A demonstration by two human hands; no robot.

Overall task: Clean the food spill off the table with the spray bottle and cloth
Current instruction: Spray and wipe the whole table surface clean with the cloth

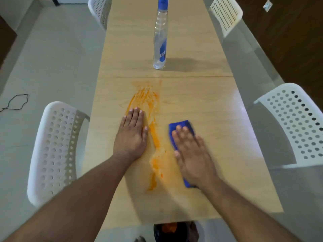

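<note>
Fingers of the right hand (190, 151) lie flat, pressing the blue cloth (181, 127) to the desk (218, 119) — the orange spill (153, 133), running near-to-far, lies just left. Left hand (132, 135) flat at its other edge.

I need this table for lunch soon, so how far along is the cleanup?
Done so far: the orange spill is smeared thin in streaks, and the spray bottle stands set aside farther up the table. In hand: the right hand presses the blue cloth flat beside the spill, blurred as if wiping, while the left hand rests flat on the table. Left: most of the orange residue.
</note>
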